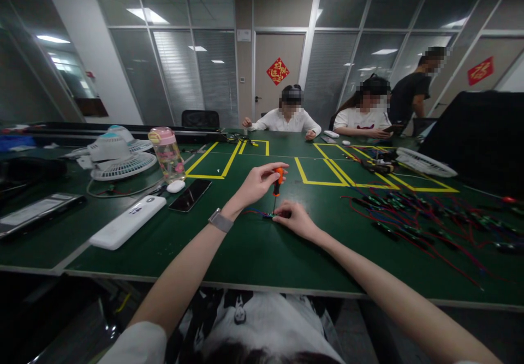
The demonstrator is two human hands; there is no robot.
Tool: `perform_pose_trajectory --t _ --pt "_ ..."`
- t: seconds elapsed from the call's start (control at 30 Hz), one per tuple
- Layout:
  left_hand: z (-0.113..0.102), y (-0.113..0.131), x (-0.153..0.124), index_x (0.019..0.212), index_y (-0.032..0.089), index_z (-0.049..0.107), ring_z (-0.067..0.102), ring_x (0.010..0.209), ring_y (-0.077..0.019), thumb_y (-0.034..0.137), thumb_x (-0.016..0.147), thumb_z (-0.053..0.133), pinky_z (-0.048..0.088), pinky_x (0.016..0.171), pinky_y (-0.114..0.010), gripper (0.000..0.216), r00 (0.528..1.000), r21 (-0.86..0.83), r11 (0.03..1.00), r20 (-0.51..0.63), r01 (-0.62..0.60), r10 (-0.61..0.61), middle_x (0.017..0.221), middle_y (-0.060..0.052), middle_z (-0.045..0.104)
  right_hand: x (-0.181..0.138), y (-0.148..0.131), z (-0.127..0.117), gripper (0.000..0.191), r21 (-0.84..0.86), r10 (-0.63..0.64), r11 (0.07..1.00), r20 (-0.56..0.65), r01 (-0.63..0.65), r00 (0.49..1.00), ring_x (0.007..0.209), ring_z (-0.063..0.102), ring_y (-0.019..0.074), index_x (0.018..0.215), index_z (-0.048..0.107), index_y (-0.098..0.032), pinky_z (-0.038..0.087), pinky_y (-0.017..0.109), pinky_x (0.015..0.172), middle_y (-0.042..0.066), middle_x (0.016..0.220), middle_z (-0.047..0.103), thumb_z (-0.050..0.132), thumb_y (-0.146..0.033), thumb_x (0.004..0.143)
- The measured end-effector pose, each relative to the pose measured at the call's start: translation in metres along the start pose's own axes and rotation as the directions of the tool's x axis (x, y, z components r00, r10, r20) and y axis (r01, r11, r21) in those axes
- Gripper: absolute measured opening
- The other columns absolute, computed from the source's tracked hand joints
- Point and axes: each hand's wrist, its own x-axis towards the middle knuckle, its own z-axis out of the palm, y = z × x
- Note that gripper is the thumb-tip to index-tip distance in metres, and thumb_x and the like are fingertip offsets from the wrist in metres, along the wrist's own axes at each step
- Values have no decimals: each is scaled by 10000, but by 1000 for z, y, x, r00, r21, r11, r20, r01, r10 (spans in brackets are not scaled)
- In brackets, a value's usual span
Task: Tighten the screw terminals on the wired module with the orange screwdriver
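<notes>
My left hand (257,184) is closed round a small screwdriver with an orange handle (279,180), held upright with its tip pointing down. Below the tip lies a small green circuit board with red and blue wires (267,215) on the green table (245,249). My right hand (295,219) presses its fingers on that board and pins it to the table. A watch sits on my left wrist (221,220).
A heap of wired boards (413,211) spreads at the right. At the left lie a white power bank (127,221), a black phone (190,195), a pink-lidded bottle (167,154) and small fans (118,159). Two people sit across the table (289,118); a third stands behind.
</notes>
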Motion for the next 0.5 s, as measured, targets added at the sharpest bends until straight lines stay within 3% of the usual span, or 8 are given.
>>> perform_pose_trajectory --t 0.2,0.4,0.5 --pt "5 -5 1 1012 169 663 608 732 -118 221 830 571 519 720 -264 211 994 115 991 -72 -70 79 890 -50 612 1 0 0 88 31 -30 999 10 29 1000 676 554 130 784 711 -151 435 252 640 27 771 613 677 -214 732" --pt "11 -4 0 933 193 686 550 732 -115 264 776 653 502 671 -231 175 977 307 946 -142 -108 158 831 -19 526 1 1 1 88 23 -33 999 -2 33 999 678 561 135 778 715 -154 436 254 636 31 771 618 681 -221 733" --pt "11 -1 -2 954 198 687 556 773 -129 293 788 649 498 721 -251 195 970 367 921 -143 -134 198 844 -27 538 0 0 1 89 10 -23 1000 -3 23 1000 681 563 137 786 718 -153 438 255 637 31 764 621 681 -209 728"
